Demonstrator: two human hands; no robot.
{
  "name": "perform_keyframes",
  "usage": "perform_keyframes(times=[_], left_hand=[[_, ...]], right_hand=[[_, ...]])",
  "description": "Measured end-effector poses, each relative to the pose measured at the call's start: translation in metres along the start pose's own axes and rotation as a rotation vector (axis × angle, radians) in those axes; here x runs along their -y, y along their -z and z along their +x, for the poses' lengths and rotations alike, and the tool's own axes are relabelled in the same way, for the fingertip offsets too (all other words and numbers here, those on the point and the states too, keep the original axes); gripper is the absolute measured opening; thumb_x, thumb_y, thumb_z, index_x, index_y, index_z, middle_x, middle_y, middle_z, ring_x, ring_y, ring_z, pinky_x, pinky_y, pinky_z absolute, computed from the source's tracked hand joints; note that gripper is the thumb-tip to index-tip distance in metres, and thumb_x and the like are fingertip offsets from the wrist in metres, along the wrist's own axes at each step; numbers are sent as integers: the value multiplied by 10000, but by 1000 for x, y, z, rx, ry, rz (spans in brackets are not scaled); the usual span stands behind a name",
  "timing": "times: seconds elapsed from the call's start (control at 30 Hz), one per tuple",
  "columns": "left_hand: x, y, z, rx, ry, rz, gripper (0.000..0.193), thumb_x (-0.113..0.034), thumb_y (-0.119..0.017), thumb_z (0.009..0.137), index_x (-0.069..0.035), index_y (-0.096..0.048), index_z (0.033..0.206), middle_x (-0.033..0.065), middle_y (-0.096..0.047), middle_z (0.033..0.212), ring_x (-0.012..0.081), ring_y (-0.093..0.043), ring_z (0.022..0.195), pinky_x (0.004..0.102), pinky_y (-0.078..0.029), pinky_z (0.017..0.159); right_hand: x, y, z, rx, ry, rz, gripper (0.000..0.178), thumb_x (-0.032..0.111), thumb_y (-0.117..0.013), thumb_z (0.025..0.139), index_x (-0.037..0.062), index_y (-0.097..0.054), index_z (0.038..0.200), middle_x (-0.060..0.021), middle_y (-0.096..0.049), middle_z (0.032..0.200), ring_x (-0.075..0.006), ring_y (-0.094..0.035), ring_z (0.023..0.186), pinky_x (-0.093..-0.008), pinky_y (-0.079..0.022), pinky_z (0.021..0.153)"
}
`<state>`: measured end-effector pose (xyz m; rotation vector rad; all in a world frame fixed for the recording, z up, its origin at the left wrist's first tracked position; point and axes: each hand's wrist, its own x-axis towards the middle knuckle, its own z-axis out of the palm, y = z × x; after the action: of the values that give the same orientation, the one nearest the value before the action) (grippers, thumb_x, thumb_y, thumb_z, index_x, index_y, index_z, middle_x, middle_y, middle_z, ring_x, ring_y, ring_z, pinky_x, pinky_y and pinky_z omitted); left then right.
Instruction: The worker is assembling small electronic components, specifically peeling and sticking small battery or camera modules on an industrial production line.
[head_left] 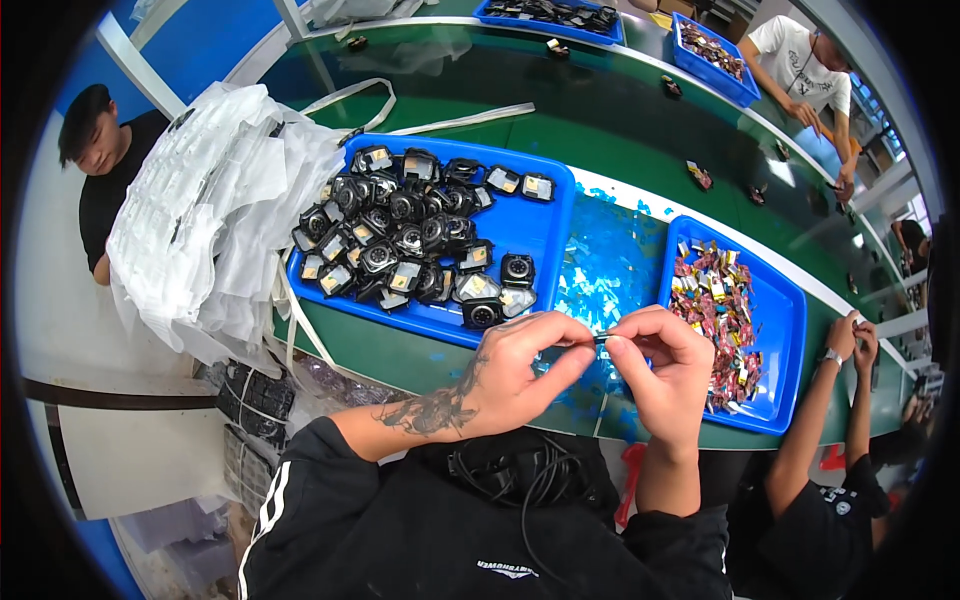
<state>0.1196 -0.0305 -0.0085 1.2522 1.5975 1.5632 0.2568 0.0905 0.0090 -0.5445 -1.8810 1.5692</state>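
1. Head view: both hands met above the green bench, the left hand and right hand pinching one small dark part between their fingertips, close in front of the worker's chest. What kind of part it was could not be told; it was too small.

2. Progress, judged from the layout: the left tray was heaped with black square modules, while the right tray held a pile of small coloured pieces. A scatter of blue film scraps lay between the trays, suggesting many parts already peeled or handled. Plenty of stock remained in both trays, so the work appeared far from over.

3. Surface and room: the bench curved away as a long green line with more blue trays farther along. A stack of white bags sat at the left. Other workers sat around it, one close on the right with hands raised together.
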Motion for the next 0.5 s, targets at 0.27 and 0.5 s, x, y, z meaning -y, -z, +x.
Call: perform_keyframes(times=[0.27,0.5], left_hand=[[15,0,-2,-106,-235,159,103,-2,-687,811,21,-698,911,100,-677,871,235,-618,815,349,-478,768],[19,5,-7,-140,-237,158,110,4,-691,801,28,-699,907,108,-674,823,233,-621,733,344,-478,749]], right_hand=[[-3,-7,0,-14,-119,34,99,-54,-704,817,-39,-639,891,-75,-679,803,-110,-666,728,-212,-528,666],[-9,-15,2,37,-161,47,104,-50,-699,824,-28,-607,867,-69,-676,833,-91,-651,736,-212,-525,674]])
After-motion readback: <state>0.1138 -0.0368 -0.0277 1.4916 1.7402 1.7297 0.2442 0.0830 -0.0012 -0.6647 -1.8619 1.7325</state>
